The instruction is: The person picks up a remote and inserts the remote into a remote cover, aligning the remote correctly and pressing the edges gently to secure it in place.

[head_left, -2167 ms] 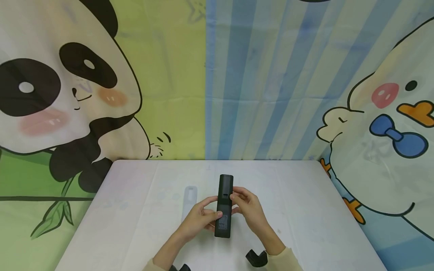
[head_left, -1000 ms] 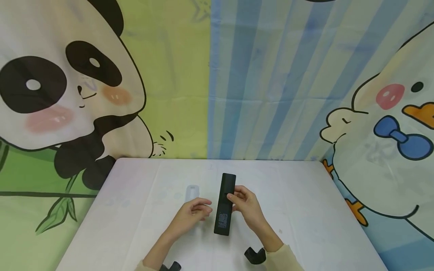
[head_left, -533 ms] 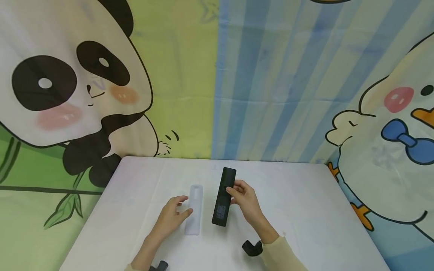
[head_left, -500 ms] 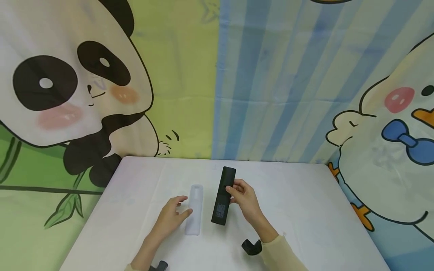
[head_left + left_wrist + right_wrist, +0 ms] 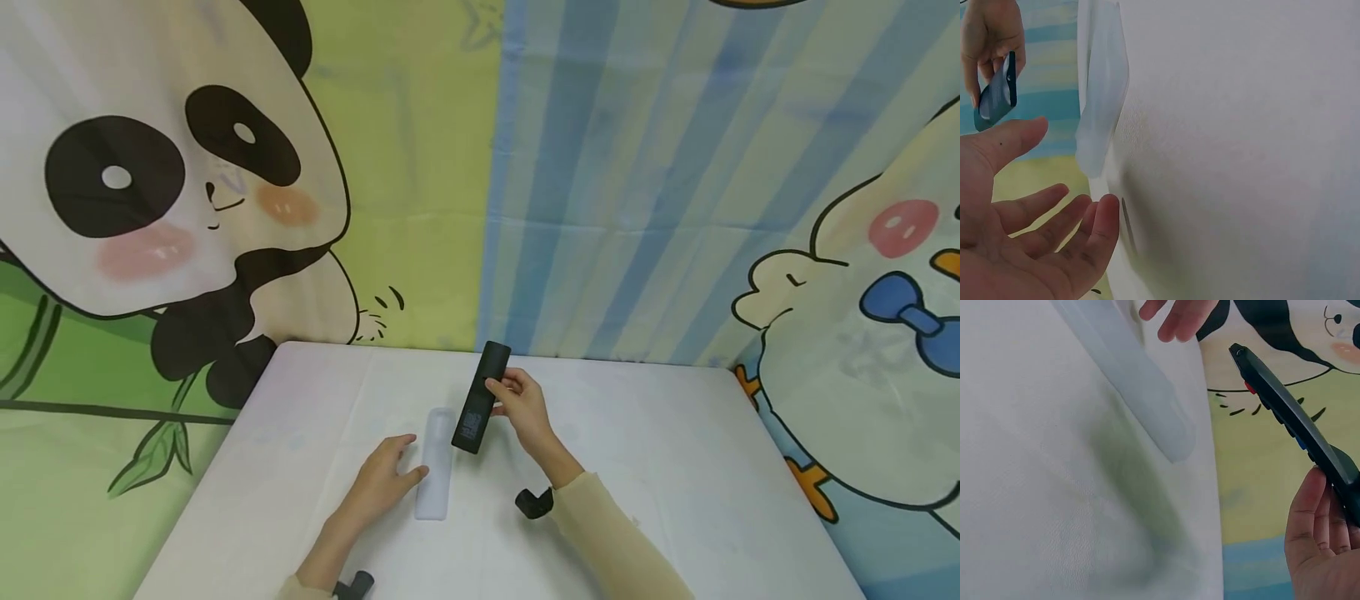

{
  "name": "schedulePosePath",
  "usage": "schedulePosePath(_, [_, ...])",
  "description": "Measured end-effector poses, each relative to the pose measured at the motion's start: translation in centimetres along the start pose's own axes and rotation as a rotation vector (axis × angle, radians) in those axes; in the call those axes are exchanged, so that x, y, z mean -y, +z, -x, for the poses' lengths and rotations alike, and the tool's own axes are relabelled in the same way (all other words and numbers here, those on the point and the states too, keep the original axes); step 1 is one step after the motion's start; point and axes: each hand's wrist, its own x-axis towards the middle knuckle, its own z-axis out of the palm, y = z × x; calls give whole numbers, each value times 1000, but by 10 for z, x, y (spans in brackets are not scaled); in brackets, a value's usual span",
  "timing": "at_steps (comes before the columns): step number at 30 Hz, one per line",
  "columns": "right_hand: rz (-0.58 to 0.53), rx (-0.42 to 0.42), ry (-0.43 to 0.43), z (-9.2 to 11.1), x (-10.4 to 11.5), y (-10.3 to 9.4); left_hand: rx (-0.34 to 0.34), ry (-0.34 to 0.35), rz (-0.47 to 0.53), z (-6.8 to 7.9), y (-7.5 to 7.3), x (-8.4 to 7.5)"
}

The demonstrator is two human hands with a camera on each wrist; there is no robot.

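My right hand (image 5: 525, 407) holds a black remote control (image 5: 482, 398) by its upper part, thumb across the back, which bears a pale printed label. The remote is tilted, above the table and apart from the cover. Buttons along its other face, one of them red, show in the right wrist view on the remote (image 5: 1297, 419). A long, translucent whitish remote cover (image 5: 435, 475) lies on the table just left of the remote's lower end. Beside the cover is my left hand (image 5: 375, 479), its fingers loosely bent and holding nothing; in the left wrist view a gap separates them from the cover (image 5: 1105, 81).
Both hands are over a white table (image 5: 637, 467). Its far edge meets a patterned cloth backdrop (image 5: 645, 167) with a panda and a duck. A dark wrist-worn device (image 5: 534, 503) sits at the right sleeve and another dark device (image 5: 356, 585) at the left.
My left hand has let go of the remote and shifted left to beside the cover. My right hand has lifted the remote up and leftward, tilting it more. The view has shifted slightly.
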Motion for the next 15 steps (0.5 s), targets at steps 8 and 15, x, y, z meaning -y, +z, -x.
schedulePosePath(8, [34, -17, 14, -24, -10, 17, 7, -5, -27, -9, 1, 1])
schedulePosePath(15, [78, -54, 53, -40, -19, 22, 17, 19, -30, -24, 9, 4])
